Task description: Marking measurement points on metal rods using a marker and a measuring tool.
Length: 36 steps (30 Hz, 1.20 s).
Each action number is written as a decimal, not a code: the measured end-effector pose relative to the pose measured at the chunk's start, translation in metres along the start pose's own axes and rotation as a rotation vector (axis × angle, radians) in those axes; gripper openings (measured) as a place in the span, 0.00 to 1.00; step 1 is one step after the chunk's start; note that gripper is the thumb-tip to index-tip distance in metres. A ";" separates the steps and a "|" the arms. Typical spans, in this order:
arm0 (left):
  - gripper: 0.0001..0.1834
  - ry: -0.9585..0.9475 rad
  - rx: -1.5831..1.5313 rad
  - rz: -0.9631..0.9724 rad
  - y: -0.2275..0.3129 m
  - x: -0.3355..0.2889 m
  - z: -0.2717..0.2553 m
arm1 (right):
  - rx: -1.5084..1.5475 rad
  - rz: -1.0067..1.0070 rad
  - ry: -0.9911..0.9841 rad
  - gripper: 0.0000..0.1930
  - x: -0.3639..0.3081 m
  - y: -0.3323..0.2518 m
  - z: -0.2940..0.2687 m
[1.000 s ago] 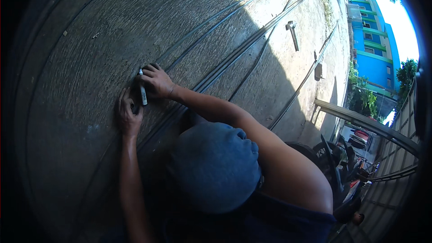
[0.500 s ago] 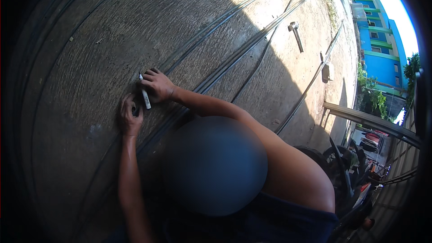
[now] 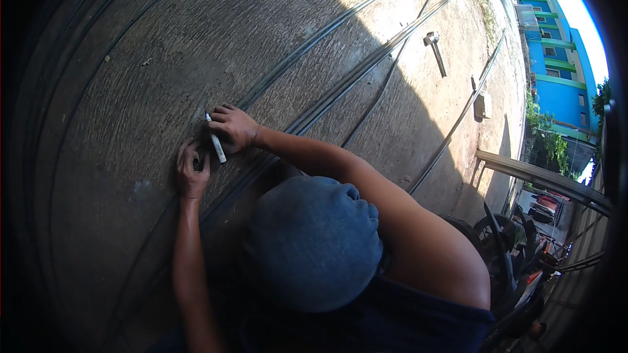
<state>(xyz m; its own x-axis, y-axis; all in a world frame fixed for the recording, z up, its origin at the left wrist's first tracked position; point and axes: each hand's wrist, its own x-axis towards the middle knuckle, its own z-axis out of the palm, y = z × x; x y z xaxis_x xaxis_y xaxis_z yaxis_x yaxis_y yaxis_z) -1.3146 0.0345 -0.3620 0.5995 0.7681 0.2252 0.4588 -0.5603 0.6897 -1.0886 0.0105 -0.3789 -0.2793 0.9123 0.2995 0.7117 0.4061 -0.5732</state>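
My right hand point(image 3: 233, 129) has its fingers closed around a slim white marker point(image 3: 218, 147), whose dark narrow end points away from me, close to the ground. Beside it on the left, my left hand point(image 3: 193, 168) rests low on the ground with fingers curled and thumb drawn in. Whatever lies between those fingers is too dark to make out. Long dark rods or cables point(image 3: 314, 114) run across the rough concrete ground point(image 3: 163, 91), some passing just beyond my right hand and beneath my right forearm. A rounded blue-grey shape point(image 3: 314, 242) between my arms hides the ground there.
A hammer-like tool point(image 3: 437, 55) lies in the sunlit part at the far right, with a pale block point(image 3: 483, 105) beyond it. More curved dark lines point(image 3: 85, 78) cross the left side. A metal beam point(image 3: 536, 180) and a parked motorcycle point(image 3: 500, 235) stand at right.
The whole view has shifted slightly. My right hand and the marker have moved a little nearer to me; my left hand keeps almost the same pose.
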 end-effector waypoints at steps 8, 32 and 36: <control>0.11 -0.030 0.019 0.089 -0.003 -0.001 0.002 | 0.007 0.024 -0.043 0.24 -0.002 0.002 0.002; 0.05 -0.021 -0.043 -0.006 -0.005 -0.004 0.006 | 0.065 0.064 -0.052 0.27 -0.004 0.008 0.005; 0.09 0.038 -0.041 0.025 -0.001 0.006 0.002 | 0.292 0.305 0.227 0.25 0.014 -0.014 -0.027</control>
<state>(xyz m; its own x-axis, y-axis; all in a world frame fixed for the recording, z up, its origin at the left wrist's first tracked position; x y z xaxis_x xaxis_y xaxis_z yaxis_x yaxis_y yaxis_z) -1.3099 0.0385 -0.3626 0.5847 0.7657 0.2680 0.4161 -0.5666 0.7112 -1.0853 0.0162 -0.3458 0.0847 0.9707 0.2247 0.5192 0.1495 -0.8415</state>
